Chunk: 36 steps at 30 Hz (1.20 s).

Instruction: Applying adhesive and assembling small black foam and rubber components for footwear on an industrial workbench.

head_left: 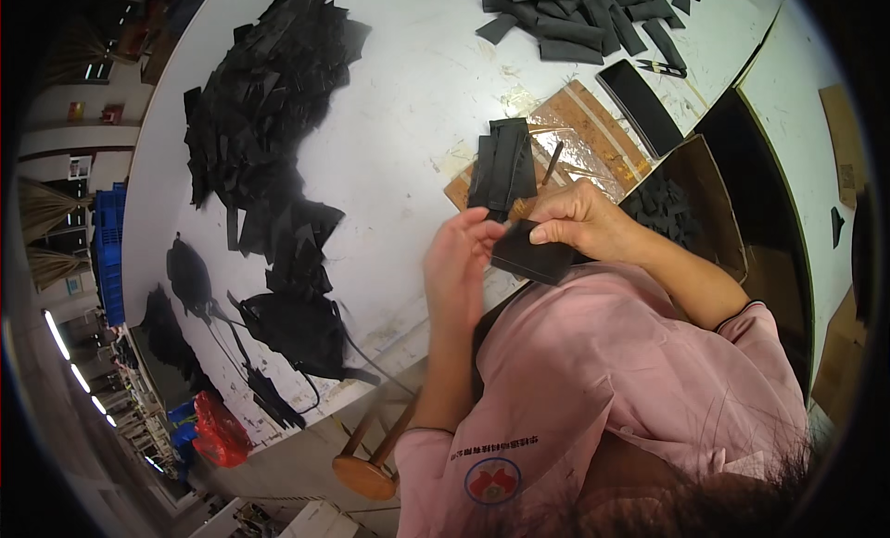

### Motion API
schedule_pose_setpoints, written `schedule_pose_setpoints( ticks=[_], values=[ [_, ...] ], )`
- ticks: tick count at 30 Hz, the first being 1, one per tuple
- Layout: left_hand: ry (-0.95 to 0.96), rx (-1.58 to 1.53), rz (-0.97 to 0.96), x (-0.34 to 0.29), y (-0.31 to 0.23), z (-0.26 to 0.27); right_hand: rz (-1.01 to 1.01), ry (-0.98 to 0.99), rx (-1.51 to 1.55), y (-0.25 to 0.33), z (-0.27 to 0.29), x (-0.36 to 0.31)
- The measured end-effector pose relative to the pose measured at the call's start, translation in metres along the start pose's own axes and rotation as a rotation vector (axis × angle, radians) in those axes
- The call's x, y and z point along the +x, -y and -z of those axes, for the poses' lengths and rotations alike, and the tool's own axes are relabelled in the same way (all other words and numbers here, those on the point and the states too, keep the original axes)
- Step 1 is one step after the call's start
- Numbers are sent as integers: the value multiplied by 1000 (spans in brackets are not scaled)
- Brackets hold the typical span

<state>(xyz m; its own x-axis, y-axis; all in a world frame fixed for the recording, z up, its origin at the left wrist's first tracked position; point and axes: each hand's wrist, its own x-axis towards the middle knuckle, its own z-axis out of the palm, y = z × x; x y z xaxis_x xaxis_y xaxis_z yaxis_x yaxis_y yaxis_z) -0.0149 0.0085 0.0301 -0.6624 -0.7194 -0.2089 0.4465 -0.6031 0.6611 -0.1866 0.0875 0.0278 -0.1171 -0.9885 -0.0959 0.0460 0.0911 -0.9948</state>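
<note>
Right hand pinches flat, squarish black fabric piece, right of frame centre. Left hand blurred at its edge; grip unclear. Ragged black cloth heap, upper left.

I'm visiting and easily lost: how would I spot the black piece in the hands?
Beside the white table, find the pink shirt. Before it, the right hand pinches a flat black piece; unlike the heaped pieces, it is held up.
</note>
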Motion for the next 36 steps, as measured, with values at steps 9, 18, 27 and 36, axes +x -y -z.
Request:
schedule_pose_setpoints(
  ticks=[9,18,27,36],
  values=[
    [211,874,267,15,-32,-13,3,302,-337,28,8,8],
    [-68,1077,-21,-6,-10,-4,583,-358,-908,23,-23,-8],
    [-316,1182,-441,-19,18,-22,334,-306,-288,21,-43,-4],
    [-307,577,-520,2,44,-8,437,-433,-705,-5,-48,12]
  ],
)
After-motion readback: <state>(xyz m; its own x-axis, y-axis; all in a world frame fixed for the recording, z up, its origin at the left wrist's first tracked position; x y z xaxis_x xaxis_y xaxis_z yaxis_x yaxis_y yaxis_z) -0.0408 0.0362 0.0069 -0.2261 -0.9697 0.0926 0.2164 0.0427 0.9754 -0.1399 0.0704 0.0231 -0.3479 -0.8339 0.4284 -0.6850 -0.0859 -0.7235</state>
